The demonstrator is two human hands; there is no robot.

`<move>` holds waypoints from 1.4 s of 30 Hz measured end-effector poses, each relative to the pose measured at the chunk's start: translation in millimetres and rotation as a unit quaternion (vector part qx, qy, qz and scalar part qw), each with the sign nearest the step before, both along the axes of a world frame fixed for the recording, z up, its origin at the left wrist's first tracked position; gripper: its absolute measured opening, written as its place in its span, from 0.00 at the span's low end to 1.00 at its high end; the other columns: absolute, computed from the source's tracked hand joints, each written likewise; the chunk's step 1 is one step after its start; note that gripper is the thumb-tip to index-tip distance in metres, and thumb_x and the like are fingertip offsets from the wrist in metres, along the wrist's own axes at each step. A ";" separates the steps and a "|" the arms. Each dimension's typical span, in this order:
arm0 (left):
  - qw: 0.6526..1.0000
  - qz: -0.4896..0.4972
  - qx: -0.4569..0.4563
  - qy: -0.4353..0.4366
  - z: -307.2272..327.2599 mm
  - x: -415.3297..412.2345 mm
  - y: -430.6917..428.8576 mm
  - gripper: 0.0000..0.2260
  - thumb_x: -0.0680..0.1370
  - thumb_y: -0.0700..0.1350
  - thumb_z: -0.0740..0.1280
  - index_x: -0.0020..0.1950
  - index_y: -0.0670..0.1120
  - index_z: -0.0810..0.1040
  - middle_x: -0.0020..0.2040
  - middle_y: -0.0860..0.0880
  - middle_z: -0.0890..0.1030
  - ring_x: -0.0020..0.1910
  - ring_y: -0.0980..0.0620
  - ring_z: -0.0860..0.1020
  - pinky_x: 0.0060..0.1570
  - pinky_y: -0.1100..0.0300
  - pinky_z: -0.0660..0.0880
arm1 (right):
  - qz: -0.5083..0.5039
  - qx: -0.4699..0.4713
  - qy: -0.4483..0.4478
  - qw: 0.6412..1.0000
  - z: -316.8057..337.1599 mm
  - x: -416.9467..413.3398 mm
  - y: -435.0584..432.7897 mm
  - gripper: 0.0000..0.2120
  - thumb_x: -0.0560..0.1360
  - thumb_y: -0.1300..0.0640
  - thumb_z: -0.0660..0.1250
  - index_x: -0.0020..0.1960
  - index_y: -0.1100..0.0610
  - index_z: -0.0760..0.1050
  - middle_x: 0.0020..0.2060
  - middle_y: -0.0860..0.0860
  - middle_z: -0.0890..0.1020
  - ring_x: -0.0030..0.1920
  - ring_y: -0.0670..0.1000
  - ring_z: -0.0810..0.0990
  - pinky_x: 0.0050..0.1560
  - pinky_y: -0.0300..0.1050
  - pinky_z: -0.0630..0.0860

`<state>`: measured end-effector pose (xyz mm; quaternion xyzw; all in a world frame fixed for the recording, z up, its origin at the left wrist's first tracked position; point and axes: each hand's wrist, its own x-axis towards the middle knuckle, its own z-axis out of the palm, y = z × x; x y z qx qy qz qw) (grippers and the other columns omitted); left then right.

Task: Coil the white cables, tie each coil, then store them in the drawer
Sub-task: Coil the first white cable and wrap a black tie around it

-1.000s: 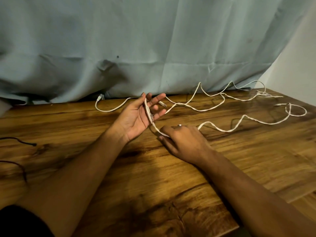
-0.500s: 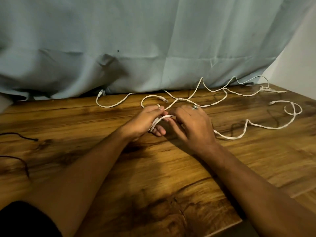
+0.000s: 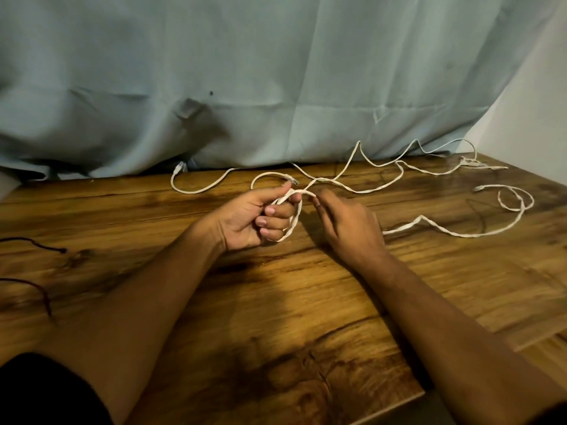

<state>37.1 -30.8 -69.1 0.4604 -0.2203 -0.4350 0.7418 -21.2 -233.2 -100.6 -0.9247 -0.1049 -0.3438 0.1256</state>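
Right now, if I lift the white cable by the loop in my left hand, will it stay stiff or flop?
Probably floppy: the white cable lies in loose waves on the wooden table, so its tail would likely sag and drag. It looks thin, so likely light. Its loop in your left hand bends tightly, suggesting little springback.

Left hand (image 3: 251, 220), palm up, grips the white cable (image 3: 296, 216); right hand (image 3: 346, 222) pinches it

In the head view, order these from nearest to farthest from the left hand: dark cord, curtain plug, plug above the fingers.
1. Plug above the fingers, just behind the left hand.
2. Curtain plug, back left.
3. Dark cord, far left edge.
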 end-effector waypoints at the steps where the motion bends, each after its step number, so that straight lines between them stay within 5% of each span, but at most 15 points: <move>1: 1.000 0.000 -0.008 0.005 -1.0 0.4 0.7 0.14 0.83 0.52 0.59 0.44 0.46 0.77 0.26 0.55 0.65 0.20 0.60 0.63 0.23 0.67 0.58 | -0.003 -0.008 0.018 1.000 -1.0 0.4 1.5 0.12 0.86 0.45 0.55 0.59 0.50 0.73 0.43 0.55 0.84 0.43 0.63 0.82 0.38 0.51 0.69; 6: 0.996 0.041 -0.068 0.030 0.6 1.5 2.0 0.16 0.82 0.53 0.59 0.38 0.48 0.76 0.26 0.54 0.71 0.26 0.56 0.75 0.30 0.62 0.77 | -0.031 -0.071 0.098 0.992 -0.8 6.9 12.0 0.11 0.86 0.43 0.53 0.61 0.47 0.69 0.46 0.59 0.85 0.47 0.65 0.83 0.40 0.54 0.70; 9: 0.990 0.089 -0.104 0.030 2.1 2.2 0.7 0.17 0.81 0.51 0.61 0.35 0.46 0.79 0.48 0.41 0.87 0.48 0.44 0.87 0.45 0.52 0.85 | -0.061 -0.121 0.113 0.984 -0.1 12.2 23.2 0.16 0.86 0.43 0.54 0.64 0.50 0.73 0.51 0.59 0.85 0.51 0.65 0.84 0.44 0.54 0.74; 12: 0.979 0.115 -0.159 0.052 5.2 5.4 -0.1 0.19 0.83 0.50 0.59 0.36 0.44 0.79 0.67 0.33 0.78 0.67 0.37 0.79 0.62 0.47 0.79 | -0.057 -0.136 0.108 0.983 -0.9 13.3 40.5 0.18 0.85 0.43 0.55 0.63 0.53 0.75 0.53 0.58 0.85 0.54 0.64 0.84 0.48 0.54 0.77; 18: 0.950 0.277 -0.146 0.016 9.3 28.2 10.9 0.18 0.86 0.49 0.58 0.39 0.48 0.78 0.67 0.37 0.80 0.72 0.41 0.74 0.76 0.48 0.65 | 0.071 -0.197 0.037 0.977 -1.0 -1.5 52.8 0.12 0.84 0.46 0.61 0.52 0.53 0.77 0.46 0.54 0.84 0.45 0.61 0.84 0.37 0.49 0.65; 24: 0.935 0.312 0.033 -0.163 -1.7 24.1 7.0 0.16 0.86 0.45 0.58 0.42 0.43 0.78 0.60 0.40 0.84 0.64 0.47 0.81 0.65 0.55 0.73 | 0.140 -0.136 0.005 0.981 4.4 -9.3 48.1 0.13 0.84 0.47 0.58 0.56 0.53 0.76 0.47 0.52 0.82 0.42 0.57 0.81 0.36 0.47 0.72; 27: 0.909 0.280 0.160 -0.264 -10.6 21.9 8.7 0.16 0.86 0.48 0.61 0.43 0.42 0.80 0.42 0.46 0.86 0.41 0.50 0.82 0.44 0.54 0.76 | 0.116 -0.062 -0.023 0.991 11.5 -13.0 40.9 0.20 0.83 0.43 0.55 0.65 0.53 0.76 0.53 0.51 0.81 0.44 0.52 0.80 0.37 0.45 0.74; 30: 0.881 0.251 0.228 -0.331 -13.9 20.8 7.2 0.17 0.84 0.52 0.63 0.46 0.39 0.80 0.39 0.42 0.83 0.38 0.46 0.79 0.42 0.55 0.73 | 0.088 -0.033 -0.050 0.994 12.6 -11.5 33.8 0.20 0.81 0.43 0.58 0.63 0.54 0.77 0.51 0.51 0.79 0.42 0.52 0.80 0.38 0.46 0.74; 32: 0.886 0.212 0.248 -0.330 -11.1 17.9 5.6 0.17 0.86 0.48 0.60 0.47 0.38 0.79 0.34 0.41 0.83 0.31 0.45 0.80 0.35 0.57 0.75 | 0.057 0.001 -0.075 0.995 12.5 -6.6 25.2 0.18 0.82 0.45 0.58 0.64 0.53 0.78 0.52 0.51 0.79 0.45 0.53 0.81 0.40 0.46 0.75; 35: 0.897 0.179 0.248 -0.320 -7.3 12.6 2.7 0.16 0.86 0.44 0.57 0.43 0.41 0.79 0.24 0.49 0.72 0.20 0.53 0.68 0.27 0.61 0.65 | 0.014 0.036 -0.084 0.996 11.3 1.6 13.3 0.16 0.85 0.45 0.58 0.67 0.50 0.77 0.52 0.51 0.79 0.47 0.55 0.81 0.41 0.54 0.79; 42: 0.988 0.075 0.048 -0.129 0.9 3.6 0.4 0.16 0.83 0.51 0.59 0.49 0.41 0.79 0.27 0.53 0.64 0.21 0.59 0.62 0.25 0.64 0.60 | -0.031 0.051 -0.012 0.998 7.3 6.7 7.8 0.17 0.85 0.50 0.57 0.73 0.43 0.71 0.55 0.51 0.81 0.50 0.57 0.81 0.45 0.51 0.77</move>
